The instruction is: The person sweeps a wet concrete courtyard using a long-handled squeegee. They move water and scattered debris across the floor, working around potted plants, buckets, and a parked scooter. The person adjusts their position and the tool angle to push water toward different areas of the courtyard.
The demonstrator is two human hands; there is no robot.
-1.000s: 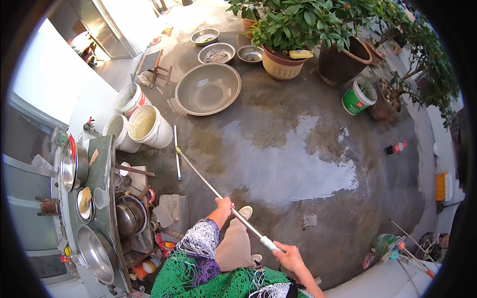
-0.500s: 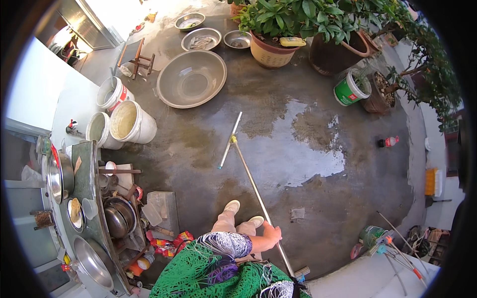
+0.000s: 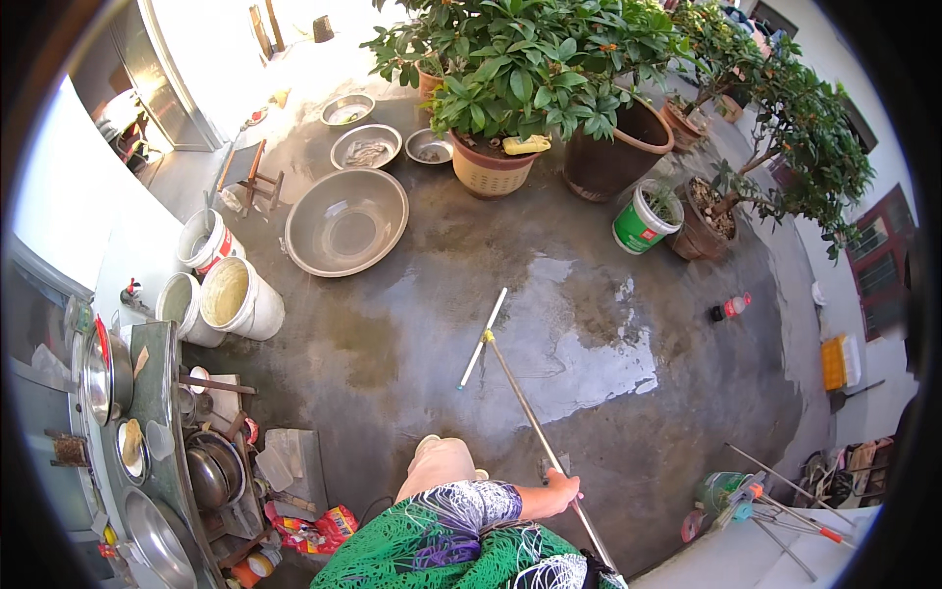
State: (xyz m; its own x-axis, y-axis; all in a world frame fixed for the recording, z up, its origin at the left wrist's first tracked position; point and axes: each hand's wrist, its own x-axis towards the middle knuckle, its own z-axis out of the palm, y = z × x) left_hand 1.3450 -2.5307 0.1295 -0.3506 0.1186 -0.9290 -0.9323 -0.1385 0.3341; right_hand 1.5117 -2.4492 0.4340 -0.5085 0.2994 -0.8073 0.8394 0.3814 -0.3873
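My left hand (image 3: 561, 491) reaches across my body, its fingers wrapped round the metal pole of a floor squeegee (image 3: 531, 420). The squeegee's long, narrow blade (image 3: 497, 309) rests at a slant on the wet concrete, joined to the pole by a yellow clamp. To its right lies a shiny sheet of water (image 3: 608, 373). The pole's near end runs past my patterned sleeve to the lower edge. My right hand does not show.
A wide metal basin (image 3: 348, 224), white buckets (image 3: 242, 299) and smaller bowls stand left and ahead. Potted plants (image 3: 491, 175) line the far side, beside a green-white bucket (image 3: 648, 218). A bottle (image 3: 730, 307) lies at right. A cluttered bench (image 3: 157, 373) stands left.
My view has tilted up and shifted right, so basins and plants sit lower in it. The squeegee stays in my left hand, its blade still near the water's left side. My feet have moved.
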